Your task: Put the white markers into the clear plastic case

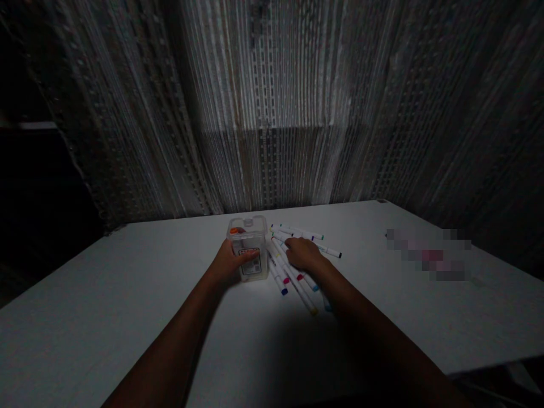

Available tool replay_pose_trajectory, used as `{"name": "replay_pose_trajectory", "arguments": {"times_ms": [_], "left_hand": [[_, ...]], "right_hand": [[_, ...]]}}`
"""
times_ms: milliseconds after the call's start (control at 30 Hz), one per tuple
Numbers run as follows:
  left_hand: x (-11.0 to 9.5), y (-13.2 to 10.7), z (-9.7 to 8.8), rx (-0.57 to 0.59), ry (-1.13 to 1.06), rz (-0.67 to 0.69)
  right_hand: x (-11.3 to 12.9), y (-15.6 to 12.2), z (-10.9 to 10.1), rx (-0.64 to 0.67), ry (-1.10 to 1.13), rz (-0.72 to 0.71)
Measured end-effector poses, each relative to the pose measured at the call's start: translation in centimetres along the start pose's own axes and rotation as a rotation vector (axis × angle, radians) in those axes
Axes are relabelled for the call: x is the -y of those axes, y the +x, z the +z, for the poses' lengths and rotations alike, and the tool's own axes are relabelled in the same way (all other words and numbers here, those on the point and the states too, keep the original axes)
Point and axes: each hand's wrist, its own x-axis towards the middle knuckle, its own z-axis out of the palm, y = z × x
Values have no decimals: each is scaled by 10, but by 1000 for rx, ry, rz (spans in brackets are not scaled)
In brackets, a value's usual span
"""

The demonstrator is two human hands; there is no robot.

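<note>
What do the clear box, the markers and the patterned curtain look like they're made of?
Clear box: probably rigid plastic, smooth; see-through walls with crisp edges.
Markers: likely hard plastic, smooth; straight, even white barrels with coloured ends.
Curtain: seems a matte fabric; it hangs in vertical folds. The dim light leaves its fibre open.

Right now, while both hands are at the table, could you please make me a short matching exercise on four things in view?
Column one:
1. Left hand
2. Patterned curtain
3. Right hand
4. Table

Column two:
A. White surface beneath the loose pens
B. Holding the clear container
C. Hanging in the background
D. At the loose pens, beside the container

Right pairs: 1-B, 2-C, 3-D, 4-A.
</note>
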Motion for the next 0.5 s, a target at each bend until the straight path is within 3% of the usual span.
{"name": "replay_pose_trajectory", "arguments": {"times_ms": [200, 500], "left_hand": [[-1, 0, 0, -1, 4, 23], [-3, 0, 1, 6, 8, 18]], "right_hand": [[1, 1, 1, -91, 7, 24], [2, 0, 3, -94, 44, -18]]}}
